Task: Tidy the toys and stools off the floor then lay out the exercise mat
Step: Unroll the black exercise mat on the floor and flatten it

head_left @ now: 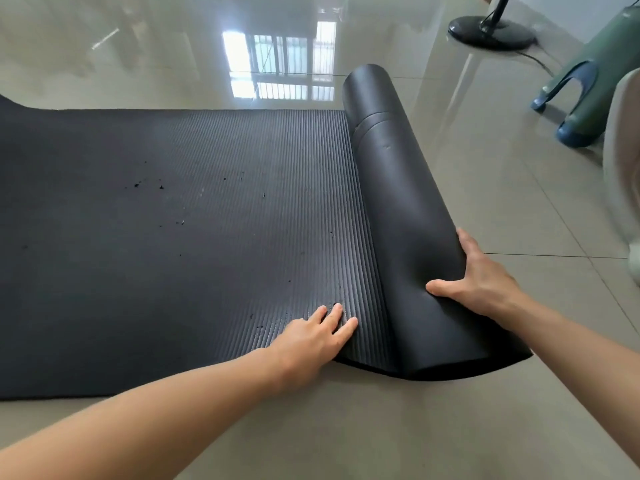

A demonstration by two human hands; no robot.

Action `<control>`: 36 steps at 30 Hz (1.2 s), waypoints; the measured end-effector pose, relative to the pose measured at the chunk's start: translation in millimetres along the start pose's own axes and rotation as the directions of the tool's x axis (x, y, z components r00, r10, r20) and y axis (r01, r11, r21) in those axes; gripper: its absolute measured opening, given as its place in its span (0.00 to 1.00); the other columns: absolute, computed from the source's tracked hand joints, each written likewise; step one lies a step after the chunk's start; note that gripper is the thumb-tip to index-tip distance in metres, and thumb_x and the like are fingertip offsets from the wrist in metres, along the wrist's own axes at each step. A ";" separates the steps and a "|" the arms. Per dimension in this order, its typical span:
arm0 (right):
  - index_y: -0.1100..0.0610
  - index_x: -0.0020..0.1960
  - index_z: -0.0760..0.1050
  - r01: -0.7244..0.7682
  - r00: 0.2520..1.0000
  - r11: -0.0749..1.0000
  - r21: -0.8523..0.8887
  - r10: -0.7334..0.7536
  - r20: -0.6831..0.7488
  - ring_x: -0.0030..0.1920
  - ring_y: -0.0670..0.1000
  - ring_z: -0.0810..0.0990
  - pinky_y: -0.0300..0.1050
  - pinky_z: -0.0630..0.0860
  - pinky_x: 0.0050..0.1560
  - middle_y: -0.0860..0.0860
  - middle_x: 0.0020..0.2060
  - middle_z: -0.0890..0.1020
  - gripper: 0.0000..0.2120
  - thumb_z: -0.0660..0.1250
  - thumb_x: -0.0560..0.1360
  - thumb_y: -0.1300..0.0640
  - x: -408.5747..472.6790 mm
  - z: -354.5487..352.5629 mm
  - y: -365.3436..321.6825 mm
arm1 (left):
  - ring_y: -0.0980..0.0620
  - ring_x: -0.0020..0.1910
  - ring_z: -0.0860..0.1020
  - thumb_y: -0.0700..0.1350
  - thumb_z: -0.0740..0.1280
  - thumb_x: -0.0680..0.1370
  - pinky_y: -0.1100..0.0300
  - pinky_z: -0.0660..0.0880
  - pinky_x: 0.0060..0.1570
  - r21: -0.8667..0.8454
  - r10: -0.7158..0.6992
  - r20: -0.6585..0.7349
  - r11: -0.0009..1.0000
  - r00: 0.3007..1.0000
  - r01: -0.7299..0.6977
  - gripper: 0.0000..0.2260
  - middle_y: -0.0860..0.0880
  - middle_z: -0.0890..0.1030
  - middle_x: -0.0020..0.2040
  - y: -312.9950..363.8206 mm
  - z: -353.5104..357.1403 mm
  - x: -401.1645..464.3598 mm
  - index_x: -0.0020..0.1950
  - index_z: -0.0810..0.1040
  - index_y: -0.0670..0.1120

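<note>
Head view: left hand (313, 336) presses flat on the ribbed black foam exercise mat (173, 237); right hand (479, 278) grips its near rolled end.

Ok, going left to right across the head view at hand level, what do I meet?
Flat ribbed part of the exercise mat → left hand pressing it flat → rolled part of the mat → right hand gripping the roll → bare floor tiles.

Black ribbed exercise mat (173, 237): flat across frame left and centre, remaining roll (398, 188) right of centre. Green stools (595, 81) stacked, upper right.
</note>
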State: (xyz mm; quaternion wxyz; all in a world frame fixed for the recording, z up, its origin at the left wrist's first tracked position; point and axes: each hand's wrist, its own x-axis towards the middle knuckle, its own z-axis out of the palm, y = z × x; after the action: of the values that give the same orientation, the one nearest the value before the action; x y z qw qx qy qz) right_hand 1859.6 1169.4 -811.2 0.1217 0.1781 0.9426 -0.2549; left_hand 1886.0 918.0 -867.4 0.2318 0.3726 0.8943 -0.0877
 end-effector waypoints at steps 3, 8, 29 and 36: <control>0.46 0.76 0.44 0.025 0.999 0.999 0.034 -0.026 0.036 0.66 0.58 0.71 0.50 0.68 0.64 0.52 0.69 0.70 0.49 0.73 0.67 0.47 -7.9 18.0 -20.8 | 0.42 0.76 0.50 0.29 0.58 0.75 0.47 0.67 0.67 0.035 -0.052 0.000 0.998 0.999 0.052 0.37 0.42 0.44 0.78 -26.2 12.3 -24.8 0.77 0.41 0.47; 0.45 0.76 0.42 0.076 0.986 0.988 0.135 -0.094 0.136 0.67 0.57 0.70 0.50 0.67 0.66 0.52 0.70 0.69 0.49 0.73 0.68 0.48 -16.9 57.9 -72.8 | 0.44 0.77 0.50 0.29 0.56 0.77 0.48 0.63 0.70 0.071 -0.154 -0.027 0.985 0.988 0.156 0.35 0.44 0.45 0.78 -79.9 33.9 -74.7 0.77 0.43 0.49; 0.43 0.74 0.32 0.129 0.890 0.901 0.415 -0.289 0.351 0.68 0.58 0.68 0.55 0.65 0.69 0.52 0.71 0.66 0.54 0.72 0.68 0.43 -81.6 186.0 -209.8 | 0.47 0.77 0.53 0.30 0.55 0.73 0.53 0.57 0.73 -0.340 -0.536 0.278 0.721 0.797 0.603 0.33 0.51 0.50 0.78 -187.0 95.4 -212.3 0.76 0.55 0.51; 0.43 0.75 0.37 0.018 0.841 0.802 0.596 -0.335 0.426 0.66 0.46 0.71 0.49 0.67 0.69 0.41 0.68 0.68 0.51 0.73 0.70 0.50 -75.9 170.5 -178.3 | 0.46 0.66 0.71 0.44 0.53 0.80 0.53 0.65 0.68 -0.959 -0.749 0.158 0.038 0.643 0.280 0.15 0.45 0.74 0.65 -174.9 35.1 -118.2 0.66 0.69 0.47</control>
State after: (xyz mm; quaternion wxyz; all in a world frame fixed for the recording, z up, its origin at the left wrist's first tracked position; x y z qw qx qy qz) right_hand 1881.2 915.5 -852.3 0.2830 0.0401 0.7679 -0.5732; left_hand 1847.3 708.8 -844.3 0.1667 -0.1930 0.8553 0.4511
